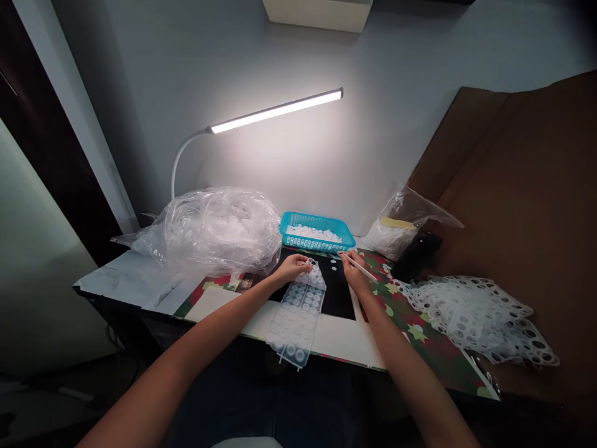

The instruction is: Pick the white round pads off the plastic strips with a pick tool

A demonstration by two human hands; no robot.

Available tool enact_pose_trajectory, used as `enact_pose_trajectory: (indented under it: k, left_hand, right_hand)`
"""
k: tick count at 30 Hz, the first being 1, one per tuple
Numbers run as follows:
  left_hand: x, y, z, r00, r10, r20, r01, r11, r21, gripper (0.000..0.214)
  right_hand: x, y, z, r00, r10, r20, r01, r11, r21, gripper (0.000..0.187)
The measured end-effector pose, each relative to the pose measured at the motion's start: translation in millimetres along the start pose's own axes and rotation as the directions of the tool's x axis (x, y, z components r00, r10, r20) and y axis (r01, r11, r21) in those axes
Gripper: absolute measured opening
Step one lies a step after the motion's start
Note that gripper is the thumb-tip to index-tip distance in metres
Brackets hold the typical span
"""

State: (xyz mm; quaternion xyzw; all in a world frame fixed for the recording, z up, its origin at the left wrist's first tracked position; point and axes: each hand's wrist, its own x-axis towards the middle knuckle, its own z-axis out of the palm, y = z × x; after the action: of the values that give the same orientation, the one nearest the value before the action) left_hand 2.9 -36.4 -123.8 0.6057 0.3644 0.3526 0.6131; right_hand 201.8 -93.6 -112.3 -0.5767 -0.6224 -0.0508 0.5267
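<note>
My left hand [295,266] is closed on the top end of a translucent plastic sheet [298,314] with rows of round shapes. The sheet slopes down toward me and its lower end hangs past the table's front edge. In my right hand [354,269] is a thin white stick [360,267], held like a pen; its exact kind I cannot make out. A few small white discs [333,269] lie on a black mat [338,298] between my hands. Just behind them stands a turquoise basket [318,245] holding many small white pieces.
A big clear bag [219,230] of white pieces fills the table's left side. At right are a smaller bag [394,236], a black object [417,255] and a heap of perforated sheets [476,320]. A lit lamp [277,112] reaches over; cardboard [522,186] stands at right.
</note>
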Motion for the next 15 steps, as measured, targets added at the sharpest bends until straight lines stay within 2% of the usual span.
enact_pose_trajectory:
  k: [4,8,12,15]
  left_hand:
    - [-3,2,0.2,1.000,0.011,-0.029,-0.012,0.999,-0.036,0.013]
    - [-5,3,-0.1,0.998,0.029,-0.048,-0.033,0.997,-0.071,0.028]
    - [-3,0,-0.8,0.998,0.025,-0.061,-0.031,0.996,-0.087,0.040]
    - [-1,-2,-1.2,0.997,0.028,-0.072,-0.035,0.994,-0.106,0.045]
  right_hand:
    - [-1,-15,0,0.984,-0.085,0.158,0.069,0.993,0.099,0.024]
    - [-5,-31,1,0.940,-0.170,0.296,0.107,0.970,0.217,0.022]
    - [-6,-36,-2,0.905,-0.181,0.384,0.064,0.953,0.296,0.022]
    - [-4,-35,-2,0.905,-0.126,0.407,-0.023,0.939,0.342,0.024]
